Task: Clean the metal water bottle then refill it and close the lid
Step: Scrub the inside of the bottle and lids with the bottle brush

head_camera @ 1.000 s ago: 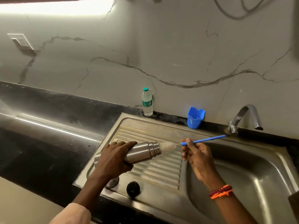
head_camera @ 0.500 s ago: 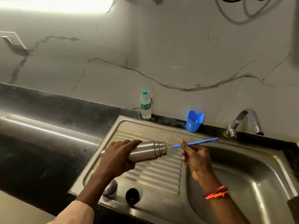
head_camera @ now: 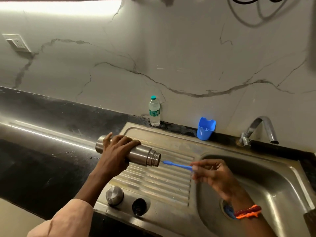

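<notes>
Over the ribbed steel sink drainboard (head_camera: 153, 182), my left hand (head_camera: 116, 156) grips the cylindrical steel water bottle (head_camera: 142, 155) lying horizontal, mouth pointing right. My right hand (head_camera: 213, 175) pinches the thin blue brush handle (head_camera: 177, 165), aimed into that mouth.

The left hand (head_camera: 116, 152) is reaching forward, its fingers curling over a held cylinder. The right hand (head_camera: 213, 173) is hovering alongside, blurred, fingertips pinching a thin handle.

Left hand (head_camera: 116, 156) grips metal bottle (head_camera: 143, 155); right hand (head_camera: 213, 173) pinches blue brush (head_camera: 177, 165).
</notes>
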